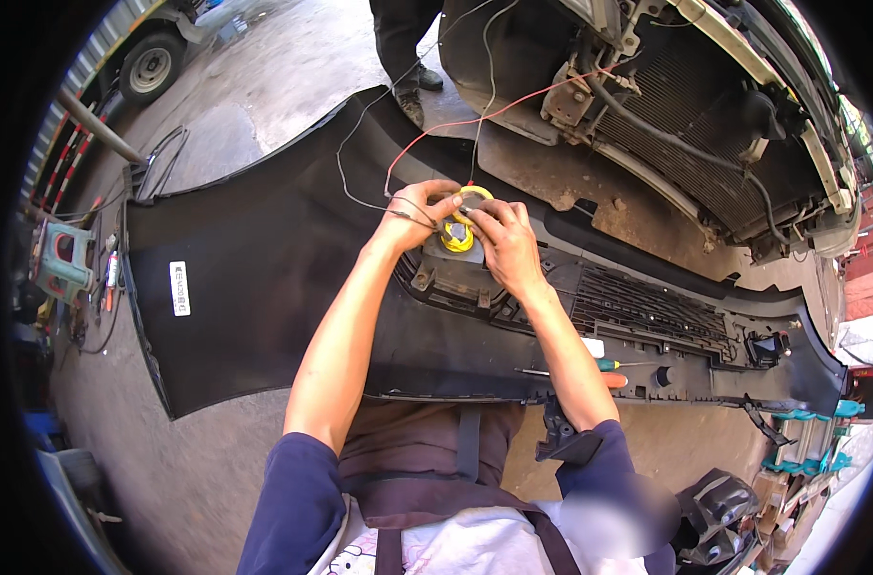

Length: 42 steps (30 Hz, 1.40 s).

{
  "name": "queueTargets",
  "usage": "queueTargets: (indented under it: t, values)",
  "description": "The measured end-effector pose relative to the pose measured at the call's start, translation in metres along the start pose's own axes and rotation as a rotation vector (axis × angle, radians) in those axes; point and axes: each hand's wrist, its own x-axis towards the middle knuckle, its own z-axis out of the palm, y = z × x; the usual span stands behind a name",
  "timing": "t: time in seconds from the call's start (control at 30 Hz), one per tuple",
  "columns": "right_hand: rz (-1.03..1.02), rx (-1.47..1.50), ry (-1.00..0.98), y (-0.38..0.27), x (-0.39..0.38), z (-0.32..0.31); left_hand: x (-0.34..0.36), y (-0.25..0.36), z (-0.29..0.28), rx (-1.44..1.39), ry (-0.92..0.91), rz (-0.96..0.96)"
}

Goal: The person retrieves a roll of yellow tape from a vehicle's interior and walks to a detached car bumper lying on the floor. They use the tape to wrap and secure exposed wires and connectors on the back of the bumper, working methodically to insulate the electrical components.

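My left hand (417,213) is closed, its thumb and fingers pinched on thin wire. My right hand (505,244) is closed beside it, fingertips on a loop of yellow tape (475,193). What lies between the fingertips is partly hidden. Just below them sits a yellow round piece (457,240) with a grey middle, on a grey part of the black car bumper (264,278). A red wire (513,103) and a dark wire (344,144) run from near my hands up toward the car front. The bumper lies inner side up in front of me.
The opened car front with its radiator (686,125) stands at the upper right. A person's legs (403,48) are behind the bumper. Screwdrivers (613,379) rest on the bumper's near edge. A stool (62,259) stands at left; a dark bag (719,508) lies lower right.
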Motion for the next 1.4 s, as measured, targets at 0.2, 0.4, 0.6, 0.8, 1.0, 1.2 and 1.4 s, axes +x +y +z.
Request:
queueTargets:
  t: [0.2,0.4,0.6,0.8,1.0,1.2,1.4]
  values:
    - [-0.028,0.015,0.102,0.023,-0.012,-0.006,0.013,-0.007,0.023,-0.169,-0.091,0.026]
    - [0.308,-0.165,-0.234,0.051,-0.032,-0.091,0.012,-0.025,0.015,-0.179,0.065,0.02]
    - [0.889,-0.579,-0.265,0.056,-0.189,-0.238,0.014,-0.019,0.031,-0.215,0.032,0.059]
    - [1.067,-0.644,-0.655,0.039,-0.317,-0.236,0.015,-0.02,0.029,-0.229,0.032,0.112]
    - [0.697,-1.143,-0.323,0.055,-0.345,-0.169,0.017,-0.022,0.025,-0.21,0.022,0.131]
    - [0.667,-1.292,-0.258,0.055,-0.356,-0.146,0.013,-0.024,0.025,-0.246,0.022,0.181]
    - [0.733,-1.263,-0.306,0.043,-0.369,-0.137,0.013,-0.022,0.029,-0.252,-0.022,0.188]
